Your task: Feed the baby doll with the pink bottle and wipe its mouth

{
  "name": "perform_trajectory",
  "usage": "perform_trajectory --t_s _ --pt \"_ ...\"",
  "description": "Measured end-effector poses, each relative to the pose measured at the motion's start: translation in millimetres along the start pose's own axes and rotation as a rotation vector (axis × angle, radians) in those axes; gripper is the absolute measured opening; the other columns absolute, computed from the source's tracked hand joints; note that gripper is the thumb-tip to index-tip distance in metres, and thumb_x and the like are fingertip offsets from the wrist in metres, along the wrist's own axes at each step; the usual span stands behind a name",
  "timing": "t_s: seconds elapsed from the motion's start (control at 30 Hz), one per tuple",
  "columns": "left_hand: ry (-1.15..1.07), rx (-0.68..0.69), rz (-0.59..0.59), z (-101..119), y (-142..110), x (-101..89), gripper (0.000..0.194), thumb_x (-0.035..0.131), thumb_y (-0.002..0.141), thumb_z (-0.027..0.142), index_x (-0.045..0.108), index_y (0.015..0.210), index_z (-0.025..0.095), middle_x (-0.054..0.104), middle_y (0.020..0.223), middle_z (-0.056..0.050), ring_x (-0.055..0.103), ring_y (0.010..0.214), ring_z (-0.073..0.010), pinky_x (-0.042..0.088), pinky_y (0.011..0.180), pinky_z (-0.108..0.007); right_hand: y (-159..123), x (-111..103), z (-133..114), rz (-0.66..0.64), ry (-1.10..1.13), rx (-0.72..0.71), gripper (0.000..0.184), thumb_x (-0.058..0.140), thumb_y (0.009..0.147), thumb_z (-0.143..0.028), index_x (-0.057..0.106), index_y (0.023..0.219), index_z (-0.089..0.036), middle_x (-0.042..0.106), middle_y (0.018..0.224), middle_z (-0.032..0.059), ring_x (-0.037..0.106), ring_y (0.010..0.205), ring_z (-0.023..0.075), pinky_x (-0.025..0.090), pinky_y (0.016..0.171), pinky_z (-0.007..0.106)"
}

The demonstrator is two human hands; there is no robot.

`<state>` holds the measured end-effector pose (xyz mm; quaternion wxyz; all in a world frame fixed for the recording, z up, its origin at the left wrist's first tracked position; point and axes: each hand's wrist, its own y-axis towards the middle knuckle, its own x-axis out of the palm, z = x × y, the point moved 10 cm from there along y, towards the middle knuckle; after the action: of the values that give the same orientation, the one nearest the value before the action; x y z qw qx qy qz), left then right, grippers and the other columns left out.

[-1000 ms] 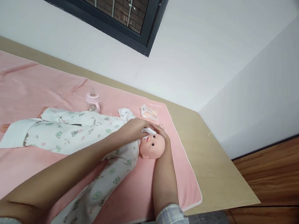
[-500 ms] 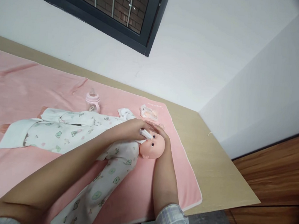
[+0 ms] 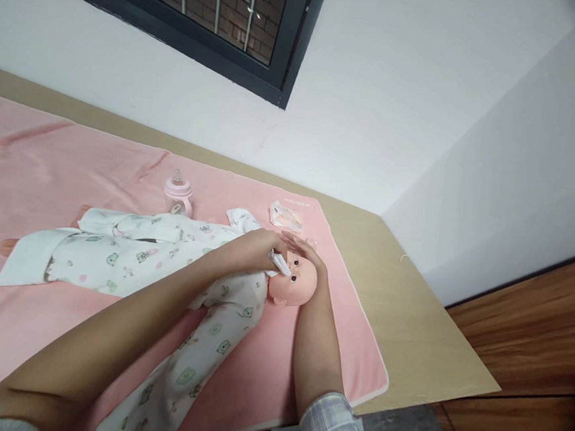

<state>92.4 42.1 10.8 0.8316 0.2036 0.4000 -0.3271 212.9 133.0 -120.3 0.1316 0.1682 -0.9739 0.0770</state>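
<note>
A baby doll [image 3: 298, 285] in a white romper printed with bears [image 3: 164, 259] lies on a pink blanket [image 3: 33, 155]. My left hand [image 3: 252, 247] pinches a small white wipe [image 3: 280, 263] and presses it against the doll's face near the eye. My right hand [image 3: 307, 251] rests on top of the doll's head with its fingers stretched flat, steadying it.
A pink baby bottle [image 3: 178, 193] stands behind the doll. A small clear packet [image 3: 287, 217] lies near the blanket's far right corner. The blanket covers a tan table [image 3: 422, 332] set against a white wall, with a wooden floor to the right.
The wipe in my left hand has slid slightly across the doll's face toward the eye. My right hand stays on the head.
</note>
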Motion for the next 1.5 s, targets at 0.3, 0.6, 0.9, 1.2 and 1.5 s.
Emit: perform_trajectory --t_s 0.3,0.6,0.9,1.2,1.5 --pt "-0.049 0.017 0.022 -5.7 2.4 -2.6 0.014 0.064 0.071 0.017 0.076 0.077 0.021 0.075 0.079 -0.001 0.066 0.074 -0.0188 0.043 0.065 -0.023 -12.9 8.2 -12.0 0.084 -0.045 -0.011 0.037 0.061 0.082 -0.033 0.064 0.118 -0.024 0.064 0.13 0.0067 0.061 0.121 0.0236 0.043 0.111 0.044" --pt "-0.041 -0.017 0.07 -10.9 3.2 -10.2 0.015 0.065 0.071 0.019 0.078 0.079 0.023 0.075 0.082 0.0 0.066 0.075 -0.0194 0.044 0.066 -0.024 -15.7 11.7 -14.9 0.099 -0.044 0.003 0.036 0.06 0.081 -0.031 0.065 0.116 -0.023 0.065 0.128 0.0073 0.062 0.119 0.0236 0.044 0.109 0.044" --pt "-0.001 -0.005 0.123 -8.7 2.0 -14.2 0.014 0.064 0.071 0.02 0.076 0.075 0.024 0.075 0.081 0.0 0.066 0.077 -0.0198 0.039 0.063 -0.025 -16.2 10.3 -14.4 0.119 -0.037 0.007 0.038 0.062 0.08 -0.032 0.064 0.116 -0.021 0.066 0.127 0.0064 0.062 0.118 0.0223 0.046 0.108 0.041" --pt "0.136 -0.026 0.168 -6.5 4.0 -15.0 0.011 0.06 0.075 0.019 0.07 0.076 0.018 0.071 0.076 -0.003 0.062 0.07 -0.021 0.034 0.058 -0.027 -17.1 13.0 -15.6 0.139 -0.049 0.021 0.034 0.06 0.08 -0.032 0.066 0.113 -0.026 0.069 0.121 0.0019 0.06 0.121 0.0218 0.049 0.107 0.04" --pt "0.074 -0.003 0.225 -5.3 3.0 -16.4 0.011 0.057 0.076 0.018 0.067 0.079 0.019 0.071 0.081 -0.004 0.063 0.075 -0.0223 0.036 0.062 -0.028 -15.3 14.4 -20.1 0.141 -0.069 -0.013 0.035 0.06 0.081 -0.031 0.066 0.116 -0.025 0.068 0.122 0.0023 0.057 0.127 0.0202 0.044 0.112 0.037"
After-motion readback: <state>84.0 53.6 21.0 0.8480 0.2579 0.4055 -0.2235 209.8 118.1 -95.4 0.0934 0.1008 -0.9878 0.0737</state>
